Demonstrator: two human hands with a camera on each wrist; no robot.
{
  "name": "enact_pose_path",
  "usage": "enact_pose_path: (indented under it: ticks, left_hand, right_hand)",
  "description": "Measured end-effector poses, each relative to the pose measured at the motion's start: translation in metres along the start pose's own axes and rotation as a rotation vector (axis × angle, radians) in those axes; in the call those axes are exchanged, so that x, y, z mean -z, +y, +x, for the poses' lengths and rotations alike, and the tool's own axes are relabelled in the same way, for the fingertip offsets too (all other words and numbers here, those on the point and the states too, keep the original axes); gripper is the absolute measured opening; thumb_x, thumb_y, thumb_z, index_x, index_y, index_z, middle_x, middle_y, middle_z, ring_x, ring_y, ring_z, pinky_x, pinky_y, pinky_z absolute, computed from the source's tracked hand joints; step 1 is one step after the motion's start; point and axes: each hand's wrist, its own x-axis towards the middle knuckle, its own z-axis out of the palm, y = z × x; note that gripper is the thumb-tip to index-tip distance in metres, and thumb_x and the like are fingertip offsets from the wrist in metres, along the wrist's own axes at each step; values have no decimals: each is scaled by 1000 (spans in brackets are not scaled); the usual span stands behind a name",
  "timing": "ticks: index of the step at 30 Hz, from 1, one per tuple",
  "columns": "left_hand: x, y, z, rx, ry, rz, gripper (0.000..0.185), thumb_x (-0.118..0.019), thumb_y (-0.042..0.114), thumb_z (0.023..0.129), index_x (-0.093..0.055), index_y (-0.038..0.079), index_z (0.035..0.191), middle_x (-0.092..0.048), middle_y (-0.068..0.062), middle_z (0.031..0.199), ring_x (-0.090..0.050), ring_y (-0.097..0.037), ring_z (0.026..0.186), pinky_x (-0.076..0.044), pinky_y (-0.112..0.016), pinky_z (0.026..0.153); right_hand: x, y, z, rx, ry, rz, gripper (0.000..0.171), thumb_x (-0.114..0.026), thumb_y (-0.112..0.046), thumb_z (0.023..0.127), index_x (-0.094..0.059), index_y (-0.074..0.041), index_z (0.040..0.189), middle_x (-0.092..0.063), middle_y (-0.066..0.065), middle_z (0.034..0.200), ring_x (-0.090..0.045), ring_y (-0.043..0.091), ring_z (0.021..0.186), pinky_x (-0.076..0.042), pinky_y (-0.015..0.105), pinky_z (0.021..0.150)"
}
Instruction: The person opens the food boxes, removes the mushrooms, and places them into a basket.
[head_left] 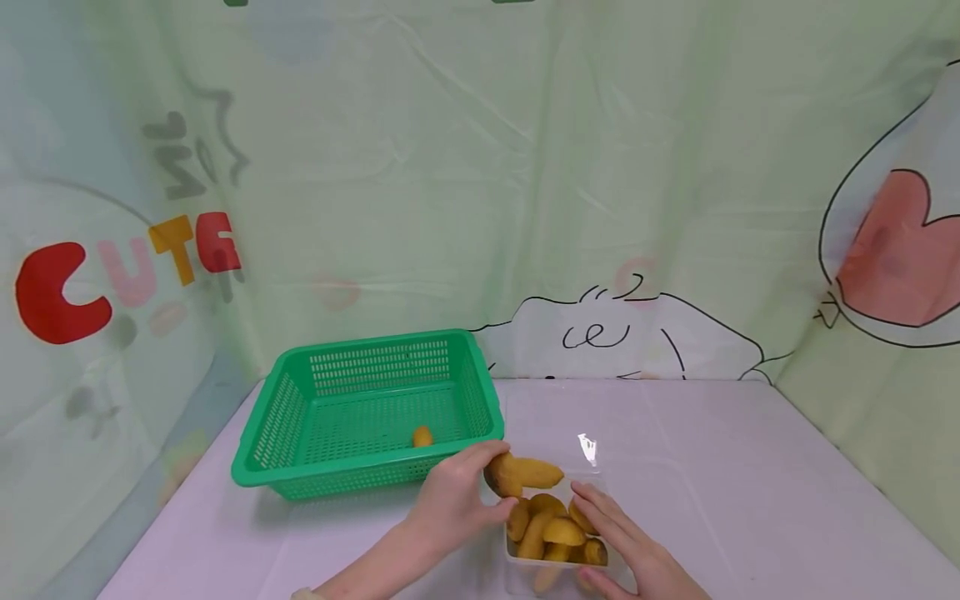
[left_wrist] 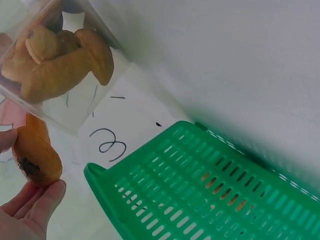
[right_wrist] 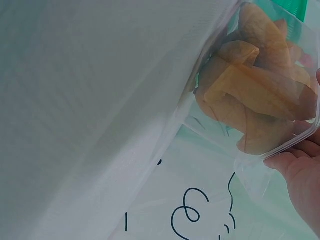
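Right hand, fingers nearly straight, and left hand, partly closed, work over a pale lilac worktop near a green, slotted, rectangular plastic basket. The right touches a clear, boxy plastic container filled with yellow-brown mushrooms; the left pinches a dark-blotched, yellow-brown mushroom above the container's far left corner. A small yellow-brown piece lies in the basket. A light pinch and a steadied container should spare the cap.

Pale green cartoon curtain behind pale table
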Motion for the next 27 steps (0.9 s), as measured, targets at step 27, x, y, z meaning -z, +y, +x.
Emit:
enact_pose_path:
  ticks: [27]
  left_hand:
    - [44,-63,3,234,320,-64,47,-81,-1,62,-63,-5,105,-67,-14,97,-66,-26,87,-53,-33,73]
  right_hand:
    - [1,-2,1,-36,-20,10,72,-75,-22,78,-39,-16,141,-37,6,143,-27,1,130,-51,31,80]
